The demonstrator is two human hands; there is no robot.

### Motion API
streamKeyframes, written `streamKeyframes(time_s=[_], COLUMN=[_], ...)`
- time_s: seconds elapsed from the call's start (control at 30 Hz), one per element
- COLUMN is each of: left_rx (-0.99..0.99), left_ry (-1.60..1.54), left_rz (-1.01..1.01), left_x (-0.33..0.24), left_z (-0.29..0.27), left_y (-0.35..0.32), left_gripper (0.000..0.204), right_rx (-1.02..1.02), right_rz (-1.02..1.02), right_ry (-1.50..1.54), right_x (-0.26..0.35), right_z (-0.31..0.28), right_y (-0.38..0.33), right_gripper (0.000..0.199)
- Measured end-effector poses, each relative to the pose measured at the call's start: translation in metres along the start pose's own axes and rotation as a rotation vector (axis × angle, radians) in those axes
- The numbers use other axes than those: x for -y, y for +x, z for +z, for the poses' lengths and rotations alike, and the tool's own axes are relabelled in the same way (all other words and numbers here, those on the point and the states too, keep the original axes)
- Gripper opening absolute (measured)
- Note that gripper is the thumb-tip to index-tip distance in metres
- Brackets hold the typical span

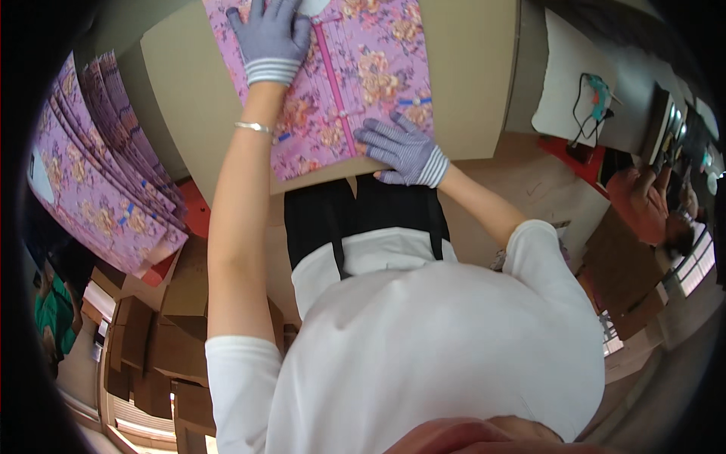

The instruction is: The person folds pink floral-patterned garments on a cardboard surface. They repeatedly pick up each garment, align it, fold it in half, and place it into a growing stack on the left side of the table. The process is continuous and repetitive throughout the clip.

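Observation:
A flat purple panel with a floral print [380,72] lies on a tan board [473,91] in front of me. A bright pink strip [330,72] runs down its middle, with small blue pieces near both side edges. My left hand [274,36], in a grey-purple knit glove with striped cuff, lies on the panel's upper left with fingers spread. In a matching glove, my right hand [404,151] rests flat across the near edge beside the strip's lower end, fingers stretched out. Neither hand grips anything. The panel's far end runs out of view.
At the left stands a row of similar floral pieces [91,181]. A teal corded hand tool [597,92] lies on a white surface at the right. Cardboard boxes [162,356] are stacked behind at lower left. Other people [643,204] are at the right and far left.

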State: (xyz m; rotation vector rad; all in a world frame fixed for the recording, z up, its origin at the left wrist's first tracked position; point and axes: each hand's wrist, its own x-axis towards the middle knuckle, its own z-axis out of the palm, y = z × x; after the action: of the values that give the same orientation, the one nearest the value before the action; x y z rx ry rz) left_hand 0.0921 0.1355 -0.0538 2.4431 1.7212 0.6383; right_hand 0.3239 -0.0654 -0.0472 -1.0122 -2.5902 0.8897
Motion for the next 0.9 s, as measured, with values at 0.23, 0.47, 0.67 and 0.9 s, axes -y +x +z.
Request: streamKeyframes(time_s=[0.23,0.47,0.67,0.9], left_rx=[0.107,0.246,0.256,0.202], left_ry=[-0.132,-0.149,-0.169,-0.251], left_rz=[0.301,0.319,0.281,0.282], left_x=[-0.009,-0.013,-0.015,-0.011], left_z=[-0.012,-0.017,-0.019,-0.016], left_y=[-0.053,-0.077,-0.077,-0.069], left_gripper=[0.048,0.047,0.047,0.045], right_rx=[-0.499,-0.531,-0.383,-0.666], right_rz=[0.426,1.117,0.661,0.890], right_ry=[0.546,0.823,-0.086,0.966], right_x=[0.035,-0.023,-0.150,-0.228], right_z=[-0.026,-0.031,-0.099,-0.150], right_y=[-0.027,-0.018,0.113,0.219], right_gripper=[0.026,0.025,0.028,0.031])
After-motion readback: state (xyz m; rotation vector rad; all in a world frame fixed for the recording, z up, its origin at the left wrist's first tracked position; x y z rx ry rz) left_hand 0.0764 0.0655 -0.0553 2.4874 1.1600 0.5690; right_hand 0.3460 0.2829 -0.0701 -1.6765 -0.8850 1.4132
